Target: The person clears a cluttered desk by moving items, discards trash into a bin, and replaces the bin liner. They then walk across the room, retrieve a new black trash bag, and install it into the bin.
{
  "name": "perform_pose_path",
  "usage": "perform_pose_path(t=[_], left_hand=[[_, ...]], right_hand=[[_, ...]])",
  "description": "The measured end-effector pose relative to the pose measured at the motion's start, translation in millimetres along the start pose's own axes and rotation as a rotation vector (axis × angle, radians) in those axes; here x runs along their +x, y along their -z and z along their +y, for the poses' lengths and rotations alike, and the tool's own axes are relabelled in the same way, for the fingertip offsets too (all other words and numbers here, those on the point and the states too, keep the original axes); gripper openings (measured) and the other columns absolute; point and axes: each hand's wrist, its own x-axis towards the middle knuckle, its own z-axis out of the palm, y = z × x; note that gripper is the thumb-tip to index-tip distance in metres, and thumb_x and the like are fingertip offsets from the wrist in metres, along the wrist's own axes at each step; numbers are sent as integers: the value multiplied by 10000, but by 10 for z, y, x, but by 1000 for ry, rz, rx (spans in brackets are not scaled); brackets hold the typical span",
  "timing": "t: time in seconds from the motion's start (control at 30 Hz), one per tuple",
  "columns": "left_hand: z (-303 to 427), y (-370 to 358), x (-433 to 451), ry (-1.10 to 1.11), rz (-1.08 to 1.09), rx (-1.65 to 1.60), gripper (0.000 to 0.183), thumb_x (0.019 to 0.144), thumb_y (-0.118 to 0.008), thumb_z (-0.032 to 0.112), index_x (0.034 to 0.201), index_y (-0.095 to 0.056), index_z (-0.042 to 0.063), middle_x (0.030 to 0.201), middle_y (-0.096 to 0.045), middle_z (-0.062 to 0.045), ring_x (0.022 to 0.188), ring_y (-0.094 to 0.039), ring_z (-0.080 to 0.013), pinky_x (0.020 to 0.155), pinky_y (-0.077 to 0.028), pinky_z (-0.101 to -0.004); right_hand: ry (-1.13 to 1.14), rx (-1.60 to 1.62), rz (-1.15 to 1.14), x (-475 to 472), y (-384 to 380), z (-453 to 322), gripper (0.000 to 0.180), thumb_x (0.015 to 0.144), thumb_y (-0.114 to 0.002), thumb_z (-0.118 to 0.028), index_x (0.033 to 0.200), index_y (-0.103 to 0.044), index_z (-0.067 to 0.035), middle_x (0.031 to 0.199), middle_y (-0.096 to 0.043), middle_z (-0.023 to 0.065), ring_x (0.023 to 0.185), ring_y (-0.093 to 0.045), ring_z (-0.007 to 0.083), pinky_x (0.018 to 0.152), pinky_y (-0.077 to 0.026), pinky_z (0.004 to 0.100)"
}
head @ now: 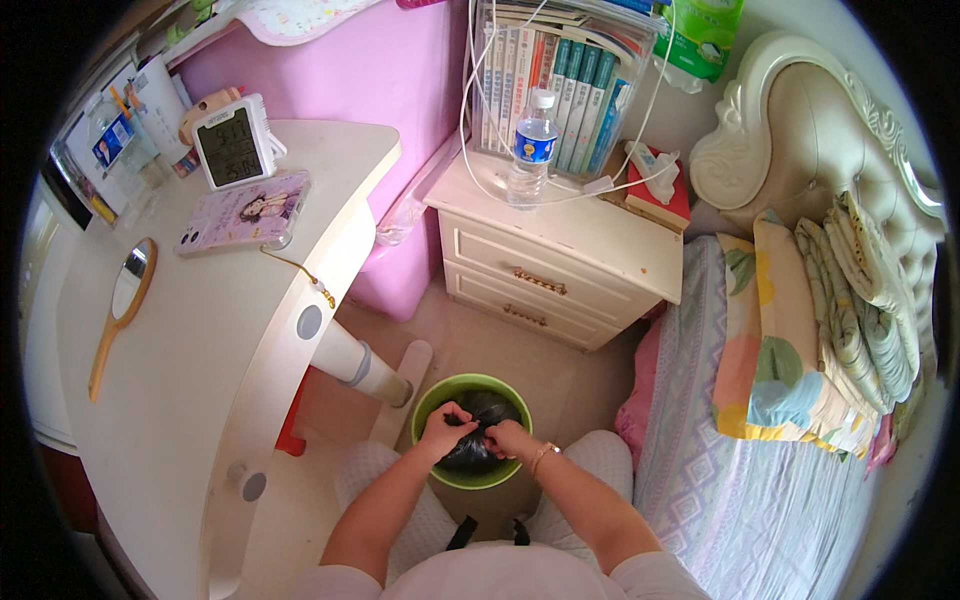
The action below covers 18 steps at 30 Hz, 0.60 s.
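Note:
A round green bin point(427, 397) stands on the floor between my knees. Inside it lies a black plastic bag point(491, 407), bunched up towards its top. My left hand point(448, 433) pinches the gathered plastic at the bag's middle, fingers curled. Just across from it, my right hand point(510, 439) grips another part of the same plastic, with a bracelet on the wrist. The two hands are close together above the bin's opening. What the bag contains is hidden, and my fingertips partly cover the gathered part.
On my left a white desk point(180, 345) holds a hand mirror point(133, 277), a phone case point(247, 210) and a digital clock point(234, 141). Ahead stands a drawer cabinet point(555, 262) with a water bottle point(534, 150) and books point(570, 105). A bed point(697, 487) borders my right.

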Motion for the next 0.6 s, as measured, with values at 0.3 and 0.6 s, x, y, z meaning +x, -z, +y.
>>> perform_pose_path(t=[0.3, 0.6], left_hand=[[235, -133, 19, -538, 105, 721, 181, 666, -635, -78, 749, -528, 42, 716, -517, -102, 783, -555, -298, 694, -469, -362], [97, -41, -46, -358, 191, 654, 171, 701, -699, -6, 818, -584, 42, 814, -561, -128, 796, -577, -309, 701, -476, -366]], right_hand=[[676, -61, 170, 29, 8, -160, 200, 922, -477, -63, 1053, -616, -4, 868, -680, 127, 815, -674, 181, 713, -527, 317], [681, -243, 190, 124, 27, -160, 176, 907, -545, -62, 1041, -633, 8, 864, -679, 89, 751, -650, 146, 689, -517, 289]])
